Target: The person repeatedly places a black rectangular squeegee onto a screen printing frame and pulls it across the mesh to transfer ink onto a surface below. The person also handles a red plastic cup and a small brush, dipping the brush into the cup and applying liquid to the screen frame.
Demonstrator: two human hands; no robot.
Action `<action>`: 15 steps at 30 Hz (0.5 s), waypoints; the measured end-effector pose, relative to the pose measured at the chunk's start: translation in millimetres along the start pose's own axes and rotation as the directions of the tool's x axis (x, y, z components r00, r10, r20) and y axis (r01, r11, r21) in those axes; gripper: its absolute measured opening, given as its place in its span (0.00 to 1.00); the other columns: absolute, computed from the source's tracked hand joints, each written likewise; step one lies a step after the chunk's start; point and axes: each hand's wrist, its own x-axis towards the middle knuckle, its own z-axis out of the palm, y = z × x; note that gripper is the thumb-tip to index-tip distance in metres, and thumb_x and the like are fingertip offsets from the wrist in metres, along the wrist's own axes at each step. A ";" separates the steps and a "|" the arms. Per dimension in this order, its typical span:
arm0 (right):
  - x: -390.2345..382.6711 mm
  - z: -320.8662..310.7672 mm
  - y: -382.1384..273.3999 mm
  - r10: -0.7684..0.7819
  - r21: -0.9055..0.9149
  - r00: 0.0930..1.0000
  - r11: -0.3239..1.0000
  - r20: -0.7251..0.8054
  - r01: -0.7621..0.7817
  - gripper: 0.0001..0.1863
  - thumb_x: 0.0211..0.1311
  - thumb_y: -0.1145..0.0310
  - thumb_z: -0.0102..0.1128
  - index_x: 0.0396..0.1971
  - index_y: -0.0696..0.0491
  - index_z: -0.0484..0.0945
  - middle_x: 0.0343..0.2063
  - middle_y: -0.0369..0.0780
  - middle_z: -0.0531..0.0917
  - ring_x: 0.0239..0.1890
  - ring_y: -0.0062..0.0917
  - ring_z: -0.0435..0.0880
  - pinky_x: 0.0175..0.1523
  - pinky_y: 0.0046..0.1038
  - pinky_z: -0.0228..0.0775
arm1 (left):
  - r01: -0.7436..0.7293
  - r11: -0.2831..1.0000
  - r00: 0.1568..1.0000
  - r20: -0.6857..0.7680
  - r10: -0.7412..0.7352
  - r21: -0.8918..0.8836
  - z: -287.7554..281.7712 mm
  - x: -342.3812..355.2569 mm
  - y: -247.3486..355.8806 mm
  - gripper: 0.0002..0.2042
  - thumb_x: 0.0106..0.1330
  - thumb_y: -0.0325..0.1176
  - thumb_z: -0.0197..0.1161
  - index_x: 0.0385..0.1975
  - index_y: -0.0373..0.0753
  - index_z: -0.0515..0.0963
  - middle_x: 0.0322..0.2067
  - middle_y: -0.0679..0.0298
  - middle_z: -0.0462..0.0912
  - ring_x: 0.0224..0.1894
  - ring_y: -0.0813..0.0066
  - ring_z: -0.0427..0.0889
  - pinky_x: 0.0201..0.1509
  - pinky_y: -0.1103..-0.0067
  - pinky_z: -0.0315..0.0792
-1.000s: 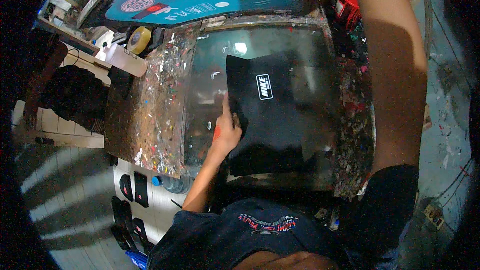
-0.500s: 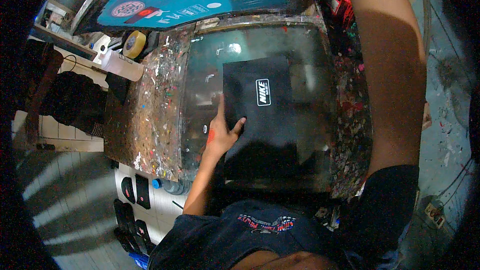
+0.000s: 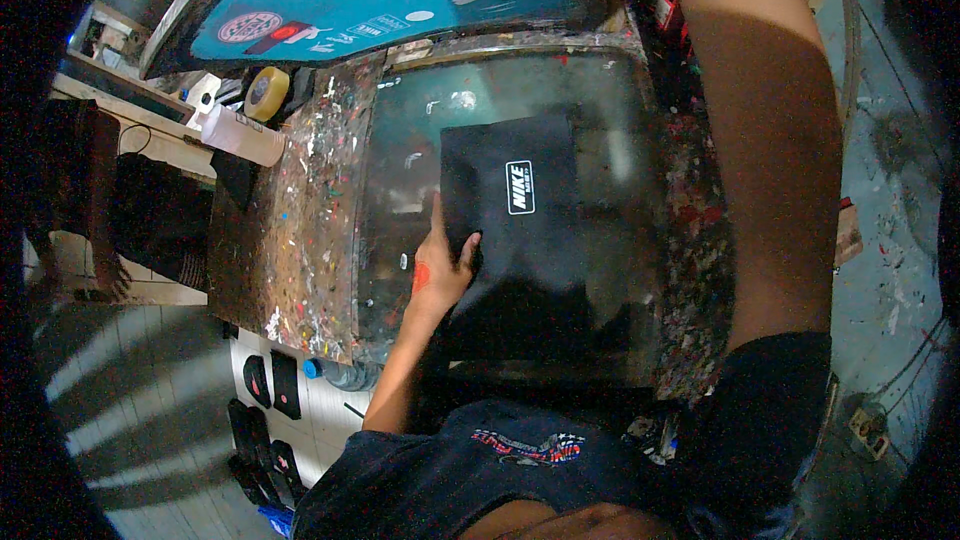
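Note:
My left hand [image 3: 440, 275] rests at the left edge of a black sheet of material [image 3: 530, 280]. Its index finger points away from me along that edge, and the thumb is spread onto the sheet; nothing is gripped. White boxed lettering is printed on the sheet's upper half. Beneath it lies a dark, glossy glass plate [image 3: 410, 165] set on a paint-spattered table [image 3: 310, 240]. My right arm [image 3: 785, 170] reaches up past the right side to the top rim, where its hand is out of sight. Beyond the plate, a raised printing screen [image 3: 350, 0] shows blue mesh with several designs.
On the table's left stand a white bottle [image 3: 240, 135] and a roll of tape [image 3: 267, 93]. A red container [image 3: 670, 10] is behind my right arm. Another person's dark arm [image 3: 100, 200] shows at far left. Several black printed pieces [image 3: 285, 385] lie below the table's left corner.
The whole view has shifted slightly, moving the table and sheet a little left in the picture. My left hand keeps its place by the sheet. At far left, the other person's arm hangs lower.

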 end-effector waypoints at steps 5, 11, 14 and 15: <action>1.4 0.1 10.1 -0.065 0.115 0.997 0.992 0.048 0.059 0.36 0.39 0.35 0.78 0.37 0.55 0.91 0.42 0.46 0.89 0.42 0.35 0.87 0.52 0.32 0.76 | -0.064 0.790 0.956 -0.189 0.223 0.610 10.6 16.9 33.9 0.43 0.63 0.52 0.69 0.72 0.33 0.58 0.57 0.40 0.71 0.58 0.39 0.70 0.62 0.57 0.67; 12.0 7.5 1.1 -0.085 0.045 0.996 0.995 0.017 0.084 0.38 0.39 0.34 0.77 0.38 0.57 0.90 0.44 0.48 0.88 0.45 0.38 0.87 0.54 0.34 0.76 | -0.804 0.588 0.583 0.315 0.749 0.089 188.0 28.3 177.0 0.29 0.60 0.44 0.70 0.56 0.31 0.73 0.54 0.46 0.74 0.55 0.44 0.73 0.57 0.57 0.69; -0.2 5.7 8.5 0.008 -0.078 0.997 0.997 -0.074 -0.014 0.39 0.40 0.33 0.76 0.37 0.58 0.90 0.44 0.49 0.88 0.46 0.40 0.87 0.55 0.34 0.76 | -0.843 0.538 0.495 0.392 0.775 0.000 246.2 25.0 198.6 0.29 0.59 0.44 0.70 0.56 0.32 0.73 0.53 0.47 0.75 0.54 0.46 0.74 0.57 0.57 0.69; 0.2 3.9 6.7 0.001 -0.081 0.998 0.997 -0.067 -0.006 0.40 0.40 0.33 0.76 0.37 0.59 0.90 0.44 0.50 0.88 0.46 0.40 0.87 0.56 0.34 0.76 | -0.852 0.523 0.468 0.407 0.784 -0.028 252.4 21.0 204.7 0.28 0.59 0.43 0.70 0.56 0.33 0.74 0.52 0.47 0.75 0.54 0.46 0.74 0.57 0.58 0.69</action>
